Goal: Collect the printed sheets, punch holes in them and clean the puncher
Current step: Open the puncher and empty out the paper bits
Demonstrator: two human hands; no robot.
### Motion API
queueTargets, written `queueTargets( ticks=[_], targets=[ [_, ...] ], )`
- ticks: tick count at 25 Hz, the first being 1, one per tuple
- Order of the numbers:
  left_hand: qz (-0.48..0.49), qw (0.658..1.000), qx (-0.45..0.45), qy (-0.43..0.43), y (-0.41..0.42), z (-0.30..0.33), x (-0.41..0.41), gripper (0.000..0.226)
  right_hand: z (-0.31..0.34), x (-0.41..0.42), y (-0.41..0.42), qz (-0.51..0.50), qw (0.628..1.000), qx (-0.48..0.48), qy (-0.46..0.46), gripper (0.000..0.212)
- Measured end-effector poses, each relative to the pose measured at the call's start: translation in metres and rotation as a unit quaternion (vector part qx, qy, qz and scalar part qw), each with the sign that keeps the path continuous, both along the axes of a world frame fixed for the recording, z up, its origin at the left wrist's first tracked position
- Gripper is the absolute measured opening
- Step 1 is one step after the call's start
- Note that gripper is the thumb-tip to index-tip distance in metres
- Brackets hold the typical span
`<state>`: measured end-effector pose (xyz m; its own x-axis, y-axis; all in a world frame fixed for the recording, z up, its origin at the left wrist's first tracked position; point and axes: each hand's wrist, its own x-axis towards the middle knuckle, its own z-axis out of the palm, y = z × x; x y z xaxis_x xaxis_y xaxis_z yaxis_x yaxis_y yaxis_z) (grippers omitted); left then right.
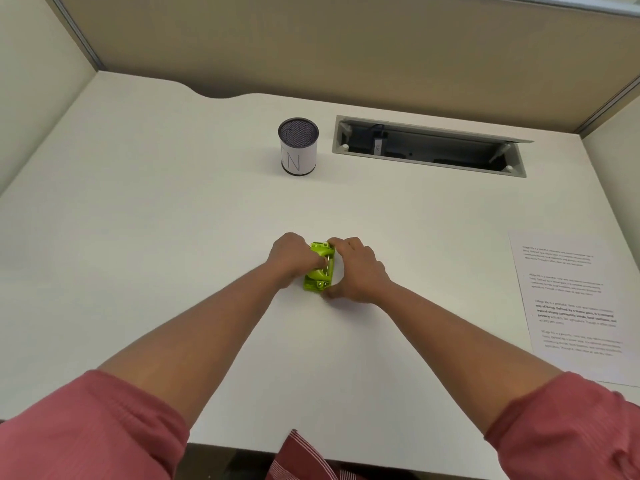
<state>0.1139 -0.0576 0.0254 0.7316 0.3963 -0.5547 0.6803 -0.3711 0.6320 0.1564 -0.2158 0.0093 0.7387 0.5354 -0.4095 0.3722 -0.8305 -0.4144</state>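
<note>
A small lime-green hole puncher (319, 268) stands on the white desk (173, 220) in the middle of the view, its metal parts facing up. My left hand (292, 258) grips its left side, fingers curled over the top. My right hand (356, 270) clasps its right side, with fingertips at the far and near corners. The printed sheets (575, 306) lie flat at the desk's right edge, well away from both hands, with several paragraphs of text on top.
A round mesh cup (298, 146) wrapped in white paper stands at the back centre. To its right an open cable hatch (429, 147) is sunk in the desk. Beige partition walls close the desk on three sides.
</note>
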Motion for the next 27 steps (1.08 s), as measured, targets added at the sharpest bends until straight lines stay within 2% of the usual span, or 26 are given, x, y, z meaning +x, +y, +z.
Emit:
queueTargets(
  ticks=[3,6,10,14,20,27],
  targets=[
    [0.054,0.994,-0.091,-0.027,0.007,0.009,-0.007,0.033,0.003,-0.005,-0.002,-0.002,0.999,0.039,0.004,0.108],
    [0.069,0.990,-0.117,-0.042,0.019,0.018,-0.019,0.032,0.008,-0.011,0.001,0.030,0.997,0.057,-0.034,0.106],
    [0.093,0.988,-0.104,-0.063,0.043,0.027,-0.035,0.027,0.014,-0.022,0.022,0.072,0.990,0.080,-0.096,0.104],
    [0.121,0.986,-0.092,-0.074,0.078,0.034,-0.058,0.026,0.015,-0.037,0.062,0.095,0.985,0.090,-0.115,0.104],
    [0.173,0.979,-0.064,-0.083,0.142,0.032,-0.091,0.035,0.006,-0.063,0.133,0.102,0.981,0.117,-0.117,0.104],
    [0.178,0.981,-0.010,-0.079,0.208,0.017,-0.111,0.025,-0.016,-0.082,0.210,0.083,0.982,0.136,-0.097,0.101]
  ],
)
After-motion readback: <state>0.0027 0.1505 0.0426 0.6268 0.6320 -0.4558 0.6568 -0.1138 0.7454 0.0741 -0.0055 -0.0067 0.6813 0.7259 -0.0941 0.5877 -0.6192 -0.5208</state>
